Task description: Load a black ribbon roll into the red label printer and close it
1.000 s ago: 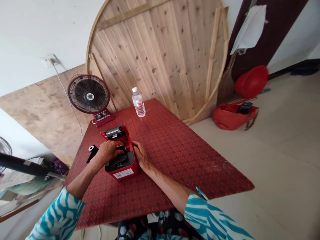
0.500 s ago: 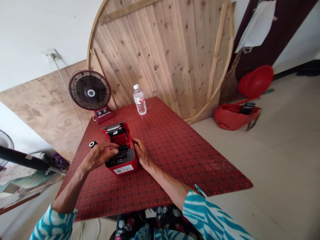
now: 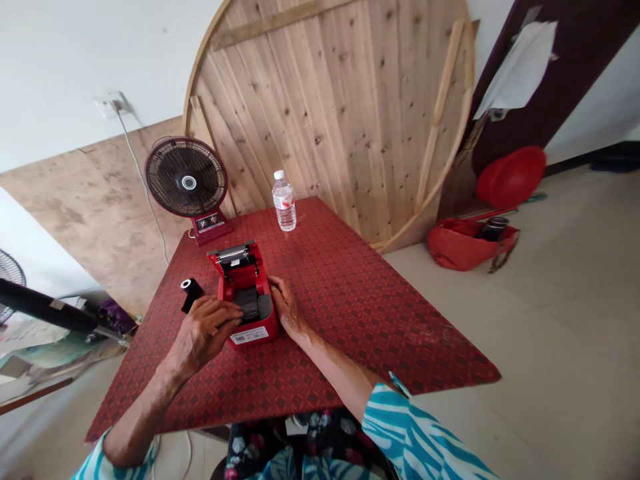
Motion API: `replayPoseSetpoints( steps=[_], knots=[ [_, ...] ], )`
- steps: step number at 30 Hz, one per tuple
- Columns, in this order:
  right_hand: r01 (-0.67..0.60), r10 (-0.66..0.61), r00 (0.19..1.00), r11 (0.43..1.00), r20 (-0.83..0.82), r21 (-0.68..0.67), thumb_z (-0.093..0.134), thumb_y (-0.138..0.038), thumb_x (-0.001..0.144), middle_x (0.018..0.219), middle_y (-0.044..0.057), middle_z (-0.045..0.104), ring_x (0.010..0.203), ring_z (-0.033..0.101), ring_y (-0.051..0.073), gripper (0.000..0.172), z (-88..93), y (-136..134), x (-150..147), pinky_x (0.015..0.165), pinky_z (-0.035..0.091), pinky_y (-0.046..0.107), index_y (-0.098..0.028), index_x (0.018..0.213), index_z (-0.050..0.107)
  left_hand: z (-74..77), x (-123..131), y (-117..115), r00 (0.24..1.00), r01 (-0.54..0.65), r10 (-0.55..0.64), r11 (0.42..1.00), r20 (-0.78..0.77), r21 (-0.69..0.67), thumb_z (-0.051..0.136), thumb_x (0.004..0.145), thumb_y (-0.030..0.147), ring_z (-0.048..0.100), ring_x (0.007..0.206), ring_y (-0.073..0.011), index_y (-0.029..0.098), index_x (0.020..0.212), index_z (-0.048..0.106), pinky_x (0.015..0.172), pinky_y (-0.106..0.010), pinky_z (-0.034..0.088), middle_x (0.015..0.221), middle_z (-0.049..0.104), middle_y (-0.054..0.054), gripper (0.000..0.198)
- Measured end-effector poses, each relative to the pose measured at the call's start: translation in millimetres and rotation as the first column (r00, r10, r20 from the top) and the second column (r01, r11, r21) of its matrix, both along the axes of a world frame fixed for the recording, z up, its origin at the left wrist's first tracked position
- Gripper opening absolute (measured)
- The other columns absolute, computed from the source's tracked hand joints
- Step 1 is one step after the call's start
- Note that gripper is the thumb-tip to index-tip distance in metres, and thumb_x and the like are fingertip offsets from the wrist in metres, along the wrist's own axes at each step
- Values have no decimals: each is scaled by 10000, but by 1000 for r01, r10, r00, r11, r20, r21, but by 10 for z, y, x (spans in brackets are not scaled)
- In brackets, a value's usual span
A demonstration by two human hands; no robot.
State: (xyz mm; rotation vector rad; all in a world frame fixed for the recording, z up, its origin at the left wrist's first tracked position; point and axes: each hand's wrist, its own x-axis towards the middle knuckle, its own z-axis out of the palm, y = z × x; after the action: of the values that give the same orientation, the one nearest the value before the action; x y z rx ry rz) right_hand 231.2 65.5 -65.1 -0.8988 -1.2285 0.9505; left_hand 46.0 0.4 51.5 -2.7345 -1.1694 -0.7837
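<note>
A red box-shaped device [image 3: 257, 331] with a label on its front stands on the red patterned table [image 3: 340, 293], its lid [image 3: 236, 257] raised at the back. Inside lies a dark piece [image 3: 247, 303], perhaps a cover or strip. My left hand [image 3: 207, 330] is at the device's left front, fingers closed and pinching the edge of the dark piece. My right hand [image 3: 287, 303] rests along the right side of the device, fingers curved round its wall. A black roll with a white core [image 3: 191, 290] lies behind my left hand.
A fan [image 3: 187, 183] and a water bottle [image 3: 285, 203] stand at the table's back. A round wooden board [image 3: 325, 120] leans on the wall behind. On the floor at the right are a red bag [image 3: 450, 247] and red basin [image 3: 513, 175].
My left hand has moved down toward the device's front, and the dark piece inside now lies differently, showing more of it. The roll is more exposed. The view has shifted slightly.
</note>
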Motion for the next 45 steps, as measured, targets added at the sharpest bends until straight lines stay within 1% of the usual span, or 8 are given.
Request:
replayPoseSetpoints(
  steps=[10,15,20,24,27,30,35,45],
  knots=[
    [-19,18,1000,996,-19,-86,427,-457,881,1233,60,625,1179,534,218,403,-14,79,20,1049,385,414,-247,1184,589,-206,64,-207,1000,-19,18,987,9,160,509,935,232,674,917,-190,242,978,672,933,-404,444,997,736,-56,169],
    [-3,5,999,999,37,-52,438,-596,853,1336,57,563,1300,434,228,506,330,531,18,1118,297,427,-256,1195,590,-265,85,-241,998,-11,-1,982,65,189,526,922,204,661,954,-208,219,1001,643,912,-414,443,1012,727,-68,142],
    [-24,23,998,1000,66,11,364,-608,877,1178,61,641,1153,537,243,478,615,666,35,1041,378,462,-262,1027,658,-318,86,-250,994,-14,-5,984,107,176,532,923,211,656,974,-212,219,1021,631,907,-416,455,1023,721,-76,139],
    [3,-7,996,999,94,48,442,-585,853,1107,67,648,1155,531,252,420,541,360,120,1064,344,449,-239,775,668,-349,95,-276,991,-7,-15,986,130,169,533,921,204,652,992,-213,209,1055,626,934,-417,452,1048,713,-86,163],
    [20,-21,999,1000,44,2,615,-493,763,1155,75,625,1133,539,254,282,420,124,138,1016,381,407,-217,726,659,-356,75,-298,989,6,-27,990,146,144,559,914,230,650,1004,-212,208,1070,634,981,-430,434,1062,709,-82,175],
    [4,-9,997,998,-80,-57,675,-439,706,1174,61,628,1124,548,248,241,351,12,103,991,399,387,-222,810,684,-355,-7,-271,975,-17,4,998,223,54,548,927,304,638,1041,-213,220,1129,631,982,-411,450,1095,698,-83,234],
    [-94,49,971,978,-232,-184,702,-415,689,1052,24,693,1014,606,235,361,344,-7,60,938,444,395,-257,1011,668,-425,-179,-104,915,-217,213,976,342,-29,425,976,376,610,1107,-232,198,1195,617,929,-384,484,1197,656,-115,341],
    [-72,60,992,991,-110,-111,643,-403,750,1219,39,641,1159,549,244,367,263,8,116,1039,384,422,-254,1085,664,-588,-179,-66,937,-206,179,977,300,59,400,987,301,585,1128,-230,189,1193,622,993,-430,397,1200,666,-102,323]
  ],
)
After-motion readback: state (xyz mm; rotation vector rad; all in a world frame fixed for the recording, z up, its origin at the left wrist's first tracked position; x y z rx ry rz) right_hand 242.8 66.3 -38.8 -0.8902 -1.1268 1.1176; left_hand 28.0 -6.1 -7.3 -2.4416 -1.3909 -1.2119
